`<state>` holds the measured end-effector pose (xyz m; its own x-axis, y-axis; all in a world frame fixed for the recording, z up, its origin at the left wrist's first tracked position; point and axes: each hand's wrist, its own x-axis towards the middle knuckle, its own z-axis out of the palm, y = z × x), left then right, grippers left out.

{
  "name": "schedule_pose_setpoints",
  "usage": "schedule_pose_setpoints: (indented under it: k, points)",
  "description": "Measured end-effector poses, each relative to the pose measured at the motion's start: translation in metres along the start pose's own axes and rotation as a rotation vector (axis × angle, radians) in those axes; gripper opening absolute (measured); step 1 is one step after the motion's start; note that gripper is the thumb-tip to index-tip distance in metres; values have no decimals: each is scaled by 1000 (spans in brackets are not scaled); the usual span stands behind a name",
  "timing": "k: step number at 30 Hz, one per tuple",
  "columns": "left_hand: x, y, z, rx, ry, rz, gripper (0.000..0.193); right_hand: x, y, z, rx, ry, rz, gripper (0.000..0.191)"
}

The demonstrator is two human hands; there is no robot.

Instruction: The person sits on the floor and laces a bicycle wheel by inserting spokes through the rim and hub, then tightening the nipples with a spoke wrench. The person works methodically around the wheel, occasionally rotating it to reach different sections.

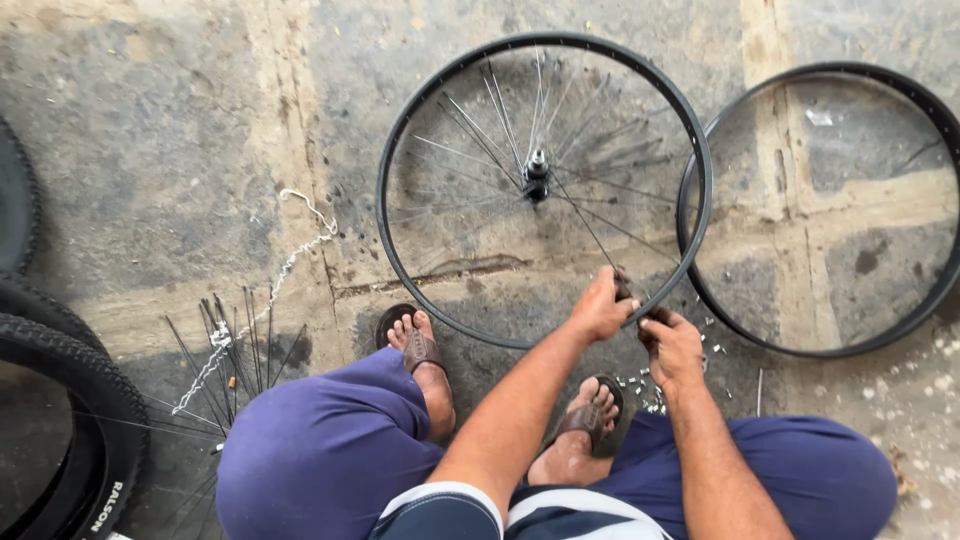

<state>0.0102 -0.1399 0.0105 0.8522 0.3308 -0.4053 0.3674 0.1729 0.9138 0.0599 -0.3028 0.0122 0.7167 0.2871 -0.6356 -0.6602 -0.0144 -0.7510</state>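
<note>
A thin black rim (420, 120) lies on rough, stained concrete (150, 120), round and smooth, with fine steel spokes (470, 150) fanning from a small metal hub (537, 172) at its middle. Some spokes run to the rim, others hang loose and crossed. The near right arc of the rim sits just before the person's knees, and both hands meet there.

The left hand (600, 305) is clenched over the rim's edge, fingers curled around a spoke end. The right hand (672, 345) is closed just beside it, gripping something small and dark at the rim; what it is cannot be told.

A second bare rim (935, 110), spokeless, lies to the right with its edge touching or just overlapping the first. Small bright nipples (640, 385) are scattered on the floor between the right foot and that rim. To the left, a bundle of loose spokes (235, 330) fans out beside a knotted white cord (300, 240), and knobbly rubber tyres (95, 400) crowd the left edge. Open concrete lies beyond the wheel and at upper left, well apart from the hands
</note>
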Motion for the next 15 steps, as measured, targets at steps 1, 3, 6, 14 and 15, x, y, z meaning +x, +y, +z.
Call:
schedule_pose_setpoints:
  k: [1, 3, 6, 14, 15]
  points:
    - [0, 0, 0, 130, 46, 20, 52, 1, 0, 0, 7, 3, 2, 24]
    - [0, 2, -2, 239, 83, 18, 53, 2, -1, 2, 23, 10, 3, 25]
    - [-1, 6, -4, 162, 47, -19, 53, 1, -4, 6, 53, 73, 28, 24]
    - [0, 10, -6, -115, -18, 58, 53, -4, -12, 15, 48, 95, 43, 24]
    - [-2, 8, -5, -12, 6, 27, 53, -4, -11, 15, 49, 83, 43, 25]
